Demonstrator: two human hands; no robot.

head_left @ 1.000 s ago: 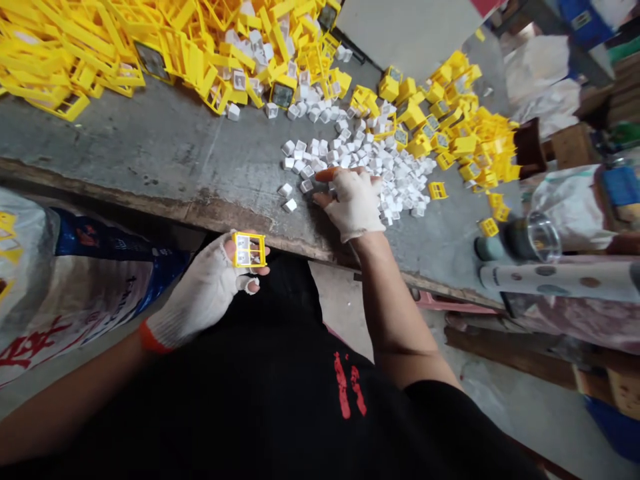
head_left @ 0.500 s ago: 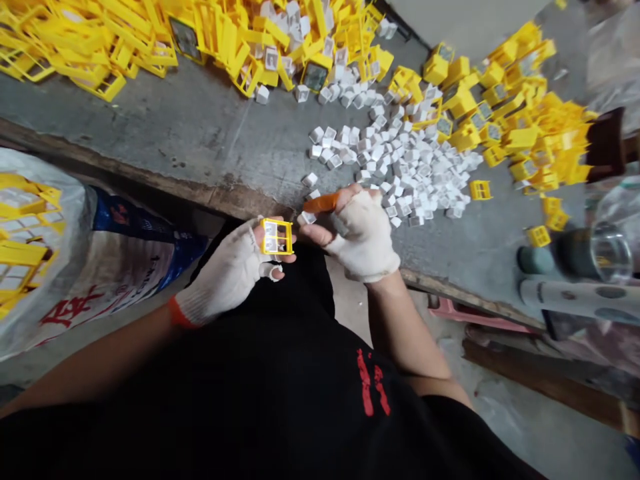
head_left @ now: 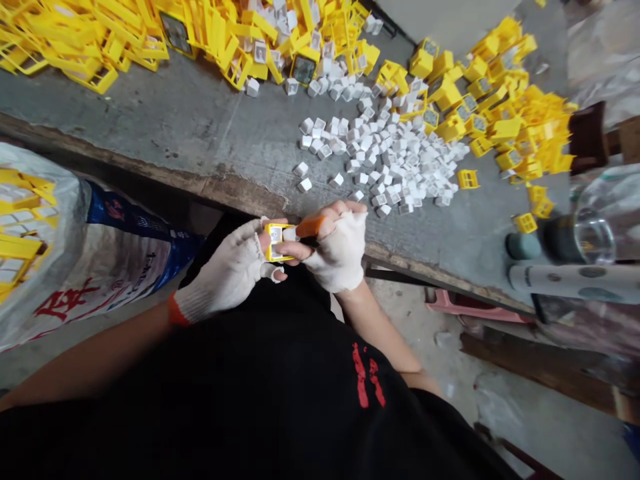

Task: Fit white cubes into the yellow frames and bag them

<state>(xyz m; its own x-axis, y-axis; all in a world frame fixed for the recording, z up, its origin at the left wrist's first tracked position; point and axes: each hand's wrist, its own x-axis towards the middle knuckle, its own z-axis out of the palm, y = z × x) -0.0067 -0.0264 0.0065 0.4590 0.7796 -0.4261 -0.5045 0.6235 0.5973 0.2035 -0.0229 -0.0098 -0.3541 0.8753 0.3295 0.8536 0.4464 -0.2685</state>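
In the head view my left hand (head_left: 235, 257), in a white fingerless glove, grips a small yellow plastic frame (head_left: 271, 254) by its left side. White pieces sit in the frame's left part. My right hand (head_left: 337, 243), gloved likewise with an orange cover on one finger, pinches a small white plastic cube (head_left: 289, 234) at the frame's right part. Thumb and finger partly hide the cube, so how deep it sits cannot be told. Beyond the hands, loose white cubes (head_left: 400, 160) are heaped on the grey table (head_left: 200, 127).
Yellow frames (head_left: 110, 40) pile up along the table's far left. More yellow parts (head_left: 505, 113) are heaped at the right, near a clear jar (head_left: 595, 237). A printed sack (head_left: 120, 247) holding yellow frames stands at my left. A pink stool (head_left: 475, 305) is under the table edge.
My right hand has moved left and down, bringing the white cube from beside the yellow frame to its right part. My left hand still holds the frame. The view has shifted slightly.
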